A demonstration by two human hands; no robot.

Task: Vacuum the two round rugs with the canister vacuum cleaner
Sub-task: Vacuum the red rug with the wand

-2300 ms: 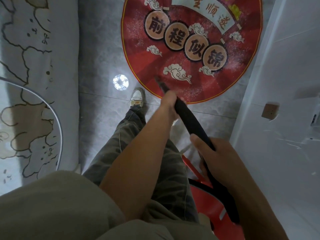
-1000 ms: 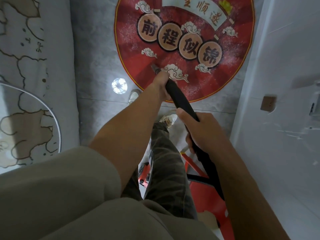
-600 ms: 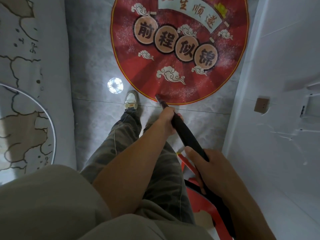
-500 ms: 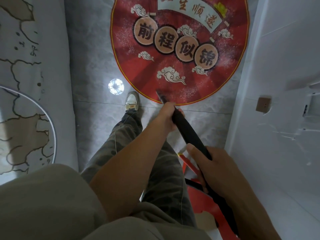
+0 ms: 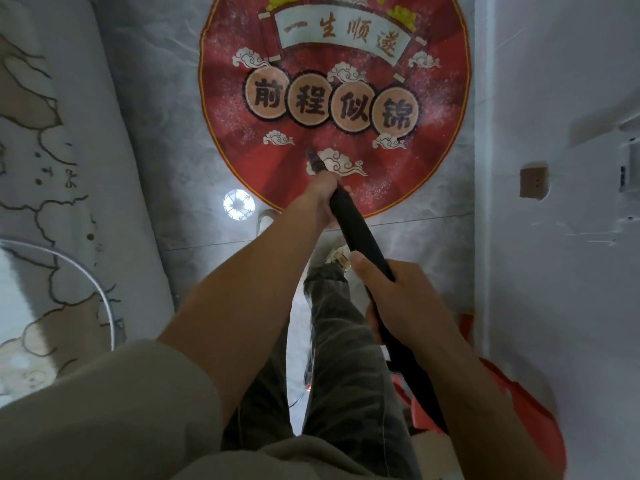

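1. Red round rug (image 5: pixel 334 136): flat on the grey tile floor (image 5: pixel 156 140), ahead of both hands. Far edge cut by the frame.
2. Vacuum wand (image 5: pixel 356 230): black, runs diagonally from the right hand up past the left. Nozzle tip (image 5: pixel 311 157) is over the rug just beyond the left knuckles, inside the near edge, beside a white cloud print. Can't tell if it touches.
3. Left hand (image 5: pixel 323 195): fingers wrapped round the wand near the nozzle. Right hand (image 5: pixel 405 306): wrapped round the wand further back, thumb lying along it.
4. Edges: rug's right edge runs close to the white wall (image 5: pixel 561 254) right of the right hand, leaving only a narrow floor strip. Rug's left edge has a wider bare strip, bounded by a pale patterned textile (image 5: pixel 69 188) left of the left forearm. Near rug edge passes under the left hand.
5. Red canister body (image 5: pixel 533 417): behind the right forearm, on the wall side.
6. Counts:
   - one round rug in view
   - one wand
   - one canister
   - two hands on the wand
   - two shoes: one (image 5: pixel 265 218) just left of the left wrist, one (image 5: pixel 341 256) between the hands
   - four character medallions (image 5: pixel 266 95) on the rug
   - one round light reflection (image 5: pixel 239 206) left of the left hand
   - one brown square patch (image 5: pixel 533 183) on the wall
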